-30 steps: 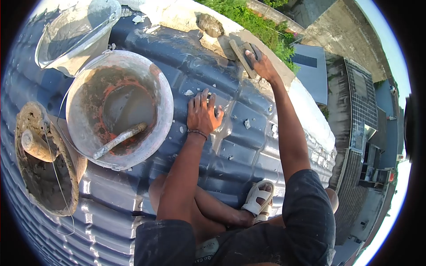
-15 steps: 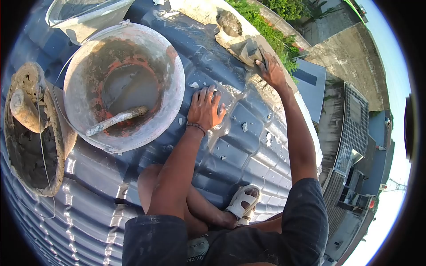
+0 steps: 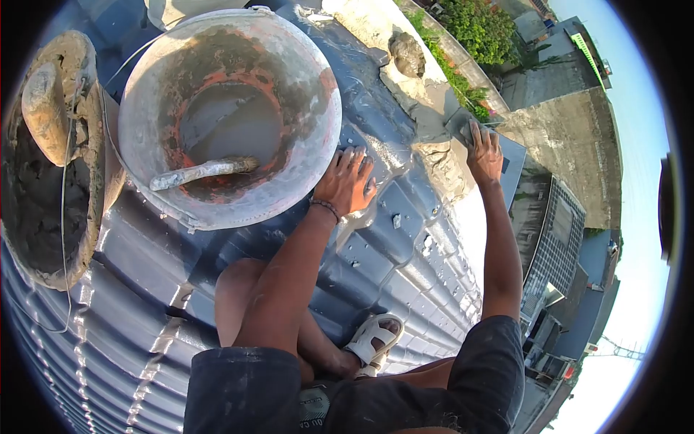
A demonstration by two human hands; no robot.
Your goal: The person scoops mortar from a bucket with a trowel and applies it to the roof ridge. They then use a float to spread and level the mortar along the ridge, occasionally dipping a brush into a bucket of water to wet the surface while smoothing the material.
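My right hand grips a thin, flat grey scraper against the mortar ridge along the roof's edge; its exact make is hard to see. My left hand lies with spread fingers on the dark blue roof tiles, just beside a large bucket. Grey slurry fills the bucket's bottom, and a brush leans inside it. A lump of wet mortar sits farther up the ridge.
At the left stands a mortar-caked tub with a thick rounded handle lying over its contents. Another pale container is partly cut off at the top. Small crumbs dot the tiles. Beyond the ridge are plants and lower roofs.
My right hand has moved the scraper farther out along the ridge, to the right and slightly down in view. My left hand stays on the tiles. The view has shifted, bringing the bucket closer.
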